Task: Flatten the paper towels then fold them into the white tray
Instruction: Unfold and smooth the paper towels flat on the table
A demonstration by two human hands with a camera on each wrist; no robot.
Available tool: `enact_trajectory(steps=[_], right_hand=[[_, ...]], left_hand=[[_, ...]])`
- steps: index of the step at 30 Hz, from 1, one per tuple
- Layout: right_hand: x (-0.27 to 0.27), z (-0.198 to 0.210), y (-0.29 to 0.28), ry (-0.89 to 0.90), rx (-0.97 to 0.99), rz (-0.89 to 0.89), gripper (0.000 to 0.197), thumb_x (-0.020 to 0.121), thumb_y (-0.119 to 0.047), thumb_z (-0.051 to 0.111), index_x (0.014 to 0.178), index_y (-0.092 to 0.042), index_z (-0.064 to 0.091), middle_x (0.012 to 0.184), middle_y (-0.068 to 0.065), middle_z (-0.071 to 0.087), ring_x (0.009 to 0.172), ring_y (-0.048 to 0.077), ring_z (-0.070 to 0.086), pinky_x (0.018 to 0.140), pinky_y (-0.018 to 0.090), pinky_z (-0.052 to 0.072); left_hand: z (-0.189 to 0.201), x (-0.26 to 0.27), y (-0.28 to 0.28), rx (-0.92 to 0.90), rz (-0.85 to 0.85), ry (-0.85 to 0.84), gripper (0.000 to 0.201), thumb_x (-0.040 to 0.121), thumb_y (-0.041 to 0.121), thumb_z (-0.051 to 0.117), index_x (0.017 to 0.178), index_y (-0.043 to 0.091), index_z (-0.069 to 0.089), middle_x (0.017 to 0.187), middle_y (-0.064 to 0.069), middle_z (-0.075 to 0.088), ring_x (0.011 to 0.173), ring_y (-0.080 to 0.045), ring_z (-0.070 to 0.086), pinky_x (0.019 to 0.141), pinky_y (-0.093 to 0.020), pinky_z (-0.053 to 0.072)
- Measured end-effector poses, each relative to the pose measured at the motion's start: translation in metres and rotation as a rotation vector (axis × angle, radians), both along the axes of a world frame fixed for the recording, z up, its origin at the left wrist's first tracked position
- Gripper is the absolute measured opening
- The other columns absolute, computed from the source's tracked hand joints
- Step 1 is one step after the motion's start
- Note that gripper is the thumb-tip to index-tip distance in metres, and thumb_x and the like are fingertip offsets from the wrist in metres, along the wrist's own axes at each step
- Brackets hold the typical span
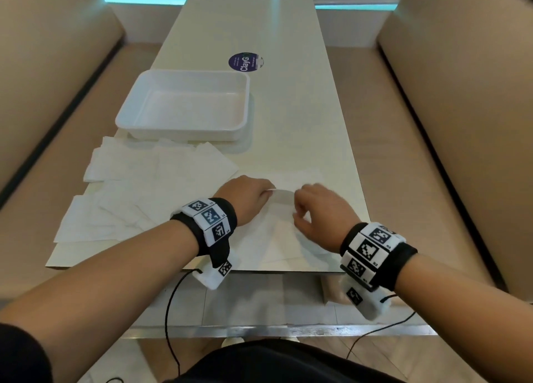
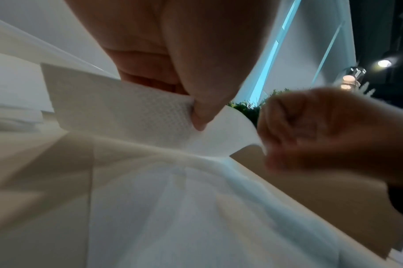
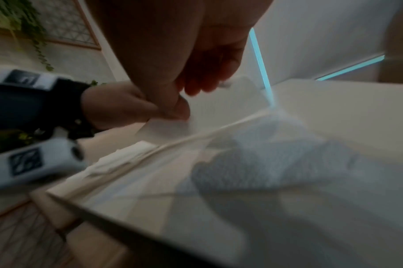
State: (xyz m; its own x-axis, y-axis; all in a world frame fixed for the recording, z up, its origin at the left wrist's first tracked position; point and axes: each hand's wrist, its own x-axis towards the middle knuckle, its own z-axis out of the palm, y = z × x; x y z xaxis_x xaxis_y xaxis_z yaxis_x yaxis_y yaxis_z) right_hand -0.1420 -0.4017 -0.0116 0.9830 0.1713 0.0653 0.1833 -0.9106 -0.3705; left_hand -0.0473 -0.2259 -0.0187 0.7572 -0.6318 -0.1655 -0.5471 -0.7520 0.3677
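Both hands (image 1: 251, 195) pinching paper towel (image 1: 281, 209), purple "ClayG" sticker (image 1: 246, 62) beyond white tray (image 1: 184, 105)

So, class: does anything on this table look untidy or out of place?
Yes: the loose paper towels lie askew and overlapping, some hanging over the table's left edge. The white tray holds none yet.

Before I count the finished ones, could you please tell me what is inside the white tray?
Nothing shows inside the tray: its white floor is bare. The near wall hides a thin strip of floor behind it.
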Motion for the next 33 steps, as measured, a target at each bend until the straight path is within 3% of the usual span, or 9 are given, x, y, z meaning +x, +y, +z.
enact_trajectory(steps=[3, 6, 10, 14, 17, 20, 26, 30, 33], right_hand=[[-0.010, -0.013, 0.009, 0.221, -0.102, 0.137, 0.030, 0.087, -0.029, 0.059, 0.115, -0.018, 0.056, 0.122, 0.002, 0.054, 0.112, 0.020, 0.046, 0.090, 0.032, 0.040], [-0.013, -0.023, 0.013, 0.381, -0.145, 0.122, 0.059, 0.092, -0.036, 0.052, 0.146, -0.025, 0.032, 0.157, -0.001, 0.021, 0.143, 0.019, 0.019, 0.113, 0.034, 0.025], [-0.011, -0.022, 0.014, 0.408, -0.208, 0.069, 0.064, 0.095, -0.044, 0.045, 0.151, -0.029, 0.019, 0.160, -0.003, 0.008, 0.146, 0.017, 0.009, 0.114, 0.037, 0.024], [-0.011, -0.017, 0.021, 0.448, -0.291, 0.061, 0.086, 0.084, -0.062, 0.051, 0.152, -0.026, 0.012, 0.160, 0.001, 0.004, 0.146, 0.021, 0.007, 0.113, 0.041, 0.028], [-0.014, -0.016, 0.029, 0.473, -0.322, 0.065, 0.106, 0.073, -0.074, 0.056, 0.152, -0.023, 0.007, 0.160, 0.004, 0.000, 0.147, 0.025, 0.003, 0.114, 0.044, 0.027], [-0.017, -0.015, 0.034, 0.479, -0.324, 0.066, 0.116, 0.066, -0.079, 0.058, 0.152, -0.023, 0.005, 0.161, 0.004, -0.002, 0.147, 0.025, 0.002, 0.115, 0.044, 0.026], [-0.025, -0.015, 0.034, 0.449, -0.314, 0.076, 0.108, 0.069, -0.057, 0.073, 0.152, -0.026, 0.010, 0.159, 0.001, 0.006, 0.145, 0.022, 0.008, 0.112, 0.041, 0.032], [-0.032, -0.016, 0.035, 0.421, -0.275, 0.076, 0.089, 0.073, -0.042, 0.073, 0.147, -0.027, 0.025, 0.156, 0.001, 0.018, 0.140, 0.022, 0.020, 0.105, 0.039, 0.039], [-0.038, -0.014, 0.038, 0.394, -0.257, 0.100, 0.064, 0.079, -0.030, 0.064, 0.137, -0.025, 0.038, 0.151, 0.000, 0.028, 0.134, 0.022, 0.030, 0.096, 0.037, 0.046]], left_hand=[[0.010, 0.006, 0.011, -0.083, 0.039, 0.003, 0.031, 0.101, 0.031, 0.040, 0.114, 0.019, 0.066, 0.102, -0.003, 0.070, 0.095, -0.026, 0.062, 0.082, -0.035, 0.047], [0.025, 0.011, 0.024, -0.094, 0.062, -0.038, 0.030, 0.101, 0.028, 0.041, 0.109, 0.016, 0.067, 0.089, 0.000, 0.067, 0.089, -0.026, 0.061, 0.072, -0.030, 0.040], [0.052, 0.020, 0.045, -0.145, 0.089, -0.167, 0.031, 0.100, 0.025, 0.043, 0.121, 0.018, 0.066, 0.105, -0.007, 0.072, 0.098, -0.029, 0.063, 0.078, -0.026, 0.040], [0.082, 0.024, 0.068, -0.198, 0.191, -0.349, 0.033, 0.099, 0.024, 0.048, 0.128, 0.019, 0.062, 0.116, -0.016, 0.068, 0.104, -0.036, 0.063, 0.090, -0.037, 0.047], [0.087, 0.021, 0.081, -0.181, 0.187, -0.474, 0.037, 0.098, 0.018, 0.050, 0.134, 0.019, 0.056, 0.132, -0.009, 0.060, 0.119, -0.030, 0.058, 0.098, -0.038, 0.044], [0.071, 0.018, 0.089, -0.085, 0.124, -0.416, 0.045, 0.098, 0.014, 0.045, 0.142, 0.021, 0.045, 0.148, 0.002, 0.044, 0.136, -0.017, 0.042, 0.111, -0.034, 0.033], [0.015, 0.018, 0.107, 0.507, 0.127, -0.124, 0.040, 0.099, 0.016, 0.031, 0.138, 0.019, 0.040, 0.131, -0.003, 0.049, 0.115, -0.023, 0.053, 0.093, -0.037, 0.047], [0.007, 0.018, 0.112, 0.475, 0.208, 0.006, 0.045, 0.095, 0.040, 0.030, 0.130, 0.016, 0.047, 0.128, -0.008, 0.051, 0.113, -0.028, 0.050, 0.096, -0.041, 0.044], [0.010, 0.009, 0.105, 0.373, 0.171, -0.030, 0.057, 0.094, 0.046, 0.040, 0.144, 0.018, 0.038, 0.148, -0.005, 0.039, 0.136, -0.026, 0.033, 0.111, -0.038, 0.027]])
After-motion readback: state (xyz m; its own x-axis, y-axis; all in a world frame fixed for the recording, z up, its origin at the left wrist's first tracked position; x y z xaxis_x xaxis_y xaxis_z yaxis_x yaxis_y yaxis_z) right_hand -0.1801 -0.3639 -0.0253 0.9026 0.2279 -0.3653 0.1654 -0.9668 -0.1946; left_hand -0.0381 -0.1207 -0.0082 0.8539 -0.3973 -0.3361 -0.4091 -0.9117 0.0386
